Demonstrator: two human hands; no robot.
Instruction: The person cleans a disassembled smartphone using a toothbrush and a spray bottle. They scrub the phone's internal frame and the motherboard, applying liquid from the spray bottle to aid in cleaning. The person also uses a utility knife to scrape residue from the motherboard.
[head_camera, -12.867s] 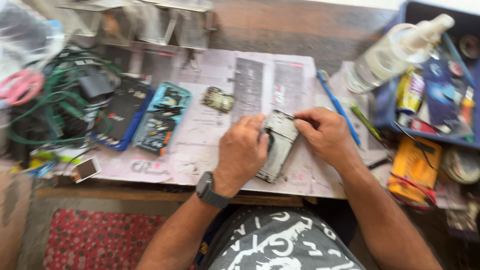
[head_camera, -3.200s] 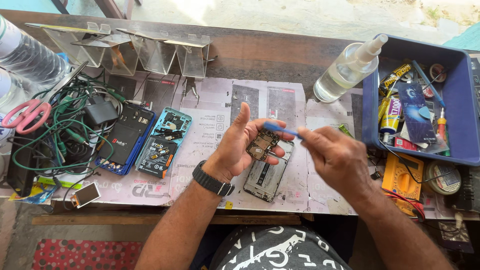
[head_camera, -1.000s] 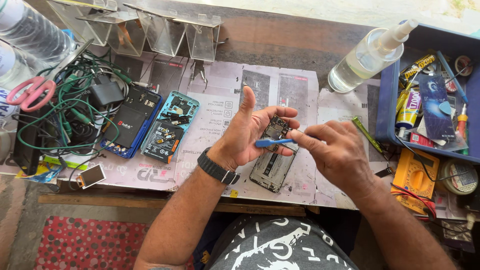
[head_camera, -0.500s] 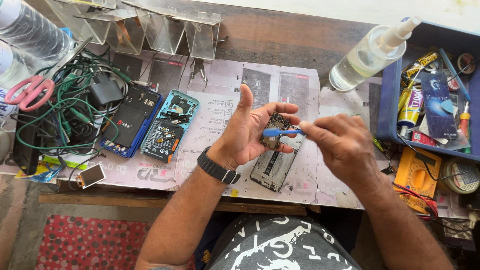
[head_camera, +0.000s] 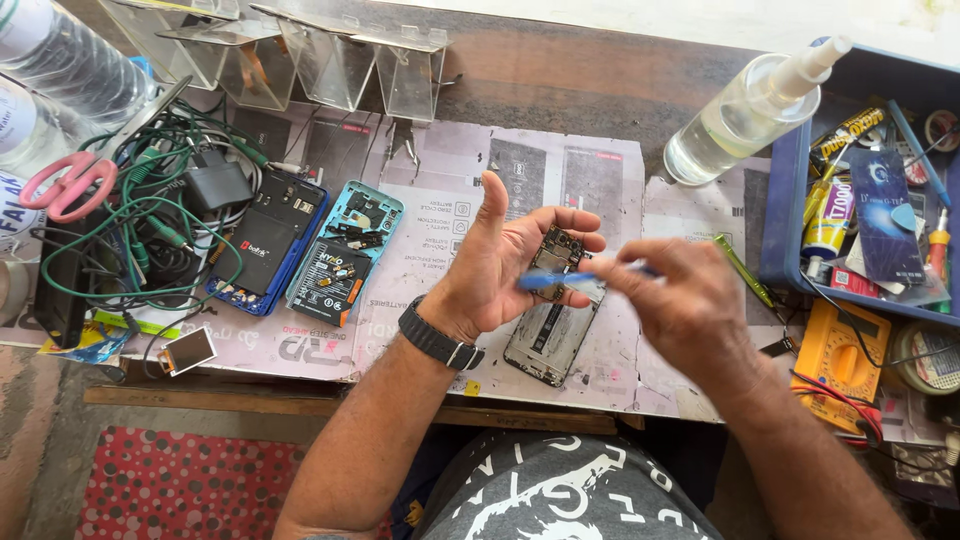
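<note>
At the left of the frame, pink-handled scissors (head_camera: 62, 183) lie beside green cables (head_camera: 120, 215) and two opened phones (head_camera: 305, 250) on the counter (head_camera: 600, 100). At centre, the left hand (head_camera: 500, 265) cups a small circuit board (head_camera: 556, 262), its fingers spread. The right hand (head_camera: 680, 300), blurred, pinches a blue tool (head_camera: 545, 281) against the board, above a phone frame (head_camera: 550, 340). A blue tray (head_camera: 785, 230) sits at right.

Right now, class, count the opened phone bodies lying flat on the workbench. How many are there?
3. A dark blue one at left beside the cables, a light blue one right next to it, and a grey one below the left hand. Others may be hidden under clutter.
</note>
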